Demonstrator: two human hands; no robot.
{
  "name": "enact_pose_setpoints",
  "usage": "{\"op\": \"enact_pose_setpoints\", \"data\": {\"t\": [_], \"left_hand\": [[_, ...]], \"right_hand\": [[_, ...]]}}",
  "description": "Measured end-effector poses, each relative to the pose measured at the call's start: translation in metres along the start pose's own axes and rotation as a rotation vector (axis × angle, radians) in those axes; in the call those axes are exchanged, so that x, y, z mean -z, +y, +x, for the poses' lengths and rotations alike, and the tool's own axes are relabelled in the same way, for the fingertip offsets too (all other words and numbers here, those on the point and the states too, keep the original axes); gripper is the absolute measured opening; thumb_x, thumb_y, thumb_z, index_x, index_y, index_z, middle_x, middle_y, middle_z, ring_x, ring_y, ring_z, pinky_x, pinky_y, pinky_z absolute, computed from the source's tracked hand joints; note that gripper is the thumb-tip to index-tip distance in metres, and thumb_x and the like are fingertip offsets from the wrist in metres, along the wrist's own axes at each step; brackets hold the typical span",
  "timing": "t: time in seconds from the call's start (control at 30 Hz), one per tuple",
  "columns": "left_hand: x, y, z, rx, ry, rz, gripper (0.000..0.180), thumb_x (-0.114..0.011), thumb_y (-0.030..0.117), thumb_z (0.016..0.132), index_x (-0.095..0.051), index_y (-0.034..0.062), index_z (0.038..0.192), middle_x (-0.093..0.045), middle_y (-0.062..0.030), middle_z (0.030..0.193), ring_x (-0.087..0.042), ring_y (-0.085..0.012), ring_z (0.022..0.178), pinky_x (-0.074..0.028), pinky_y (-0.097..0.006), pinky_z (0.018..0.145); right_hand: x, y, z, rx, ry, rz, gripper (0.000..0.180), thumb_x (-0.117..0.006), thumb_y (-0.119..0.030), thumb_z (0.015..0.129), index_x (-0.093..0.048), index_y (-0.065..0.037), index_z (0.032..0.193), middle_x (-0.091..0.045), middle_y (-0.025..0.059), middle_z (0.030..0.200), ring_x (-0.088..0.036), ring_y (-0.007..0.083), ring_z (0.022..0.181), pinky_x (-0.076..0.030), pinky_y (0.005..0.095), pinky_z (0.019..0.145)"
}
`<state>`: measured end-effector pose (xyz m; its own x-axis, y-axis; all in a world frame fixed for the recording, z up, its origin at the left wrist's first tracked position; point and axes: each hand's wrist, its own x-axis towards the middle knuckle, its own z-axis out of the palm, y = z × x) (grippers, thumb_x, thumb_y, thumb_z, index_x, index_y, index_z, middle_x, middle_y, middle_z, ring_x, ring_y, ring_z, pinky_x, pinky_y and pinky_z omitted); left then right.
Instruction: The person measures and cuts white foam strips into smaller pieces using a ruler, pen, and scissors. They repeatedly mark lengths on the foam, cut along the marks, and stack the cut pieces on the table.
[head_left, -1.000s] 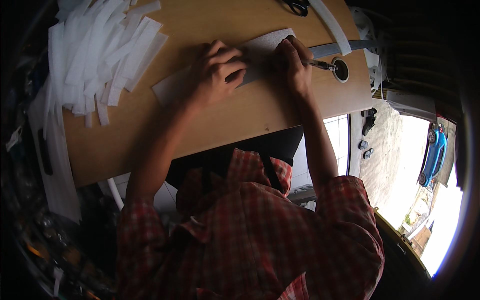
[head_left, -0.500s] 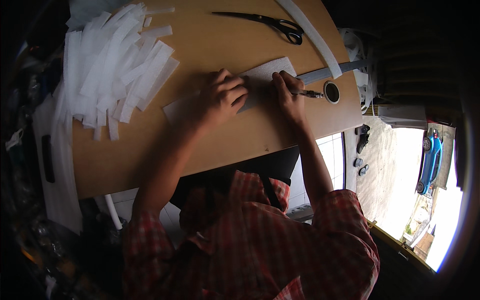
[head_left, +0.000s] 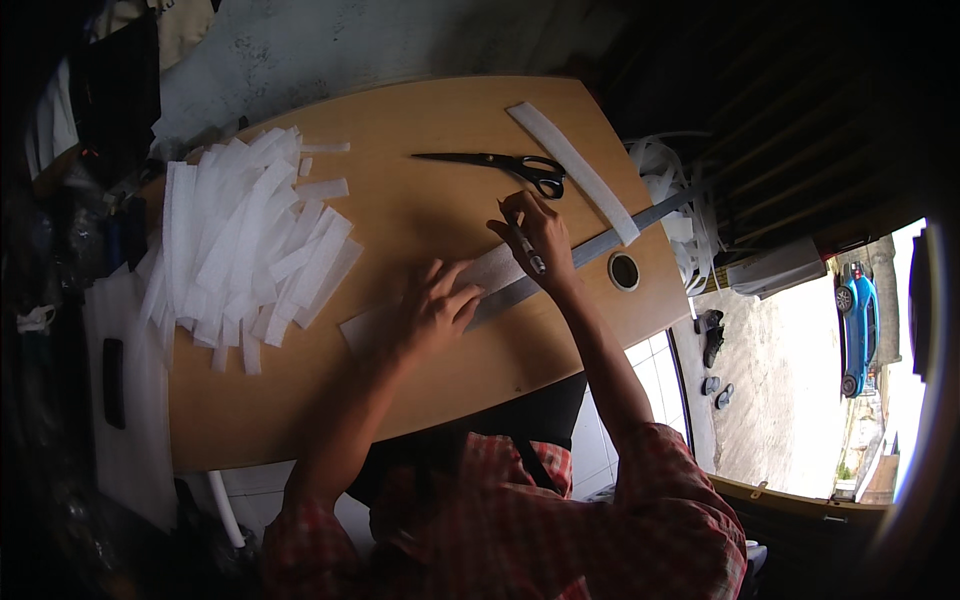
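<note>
My left hand (head_left: 438, 308) presses down on a white foam sheet strip (head_left: 496, 268) and a long steel ruler (head_left: 600, 243), its fingers spread. The ruler lies along the near edge of the strip, with its far end reaching past the table's right edge. My right hand (head_left: 542, 238) grips a pen (head_left: 528, 250), raised over the right end of the strip, partly covering it. Black-handled scissors (head_left: 540, 175) lie just beyond this hand. A narrow white foam strip (head_left: 578, 166) rests to the right of them, its near end by the ruler.
Many cut white foam strips (head_left: 245, 235) are heaped on the left of the wooden table (head_left: 400, 215). A round cable hole (head_left: 623, 270) sits near the right edge. Tangled white strips (head_left: 680, 195) hang beyond that edge. Larger foam sheeting (head_left: 135, 400) hangs at the left.
My right hand has lifted off the foam strip with the pen and moved away from me toward the scissors. My left hand stays on the strip. The view now takes in more beyond the table.
</note>
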<state>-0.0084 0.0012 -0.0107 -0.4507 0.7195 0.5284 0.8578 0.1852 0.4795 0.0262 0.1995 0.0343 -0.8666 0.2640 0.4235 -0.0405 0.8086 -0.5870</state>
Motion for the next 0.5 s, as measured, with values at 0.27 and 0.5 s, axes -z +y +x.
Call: {"op": "enact_pose_setpoints", "data": {"t": [0.27, 0.5], "left_hand": [[-0.003, 0.002, 0.003, 0.049, -0.037, -0.058, 0.018, -0.071, 0.010, 0.079, -0.066, 0.0071, 0.096, -0.061, -0.0104, 0.119, -0.056, -0.0318, 0.106, -0.048, -0.044, 0.088], [0.009, 0.004, 0.004, 0.010, 0.022, 0.015, 0.022, -0.072, 0.008, 0.079, -0.065, 0.0074, 0.099, -0.061, -0.0097, 0.116, -0.056, -0.0326, 0.104, -0.049, -0.042, 0.087]], "right_hand": [[-0.038, 0.022, 0.041, 0.224, -0.168, -0.565, 0.030, -0.061, -0.002, 0.077, -0.058, -0.007, 0.106, -0.059, 0.0163, 0.104, -0.062, 0.0317, 0.096, -0.055, 0.0407, 0.068], [-0.009, 0.070, 0.056, 0.078, -0.071, -0.487, 0.030, -0.059, 0.001, 0.076, -0.061, -0.009, 0.104, -0.059, 0.0124, 0.108, -0.058, 0.0327, 0.103, -0.053, 0.0446, 0.075]]}}
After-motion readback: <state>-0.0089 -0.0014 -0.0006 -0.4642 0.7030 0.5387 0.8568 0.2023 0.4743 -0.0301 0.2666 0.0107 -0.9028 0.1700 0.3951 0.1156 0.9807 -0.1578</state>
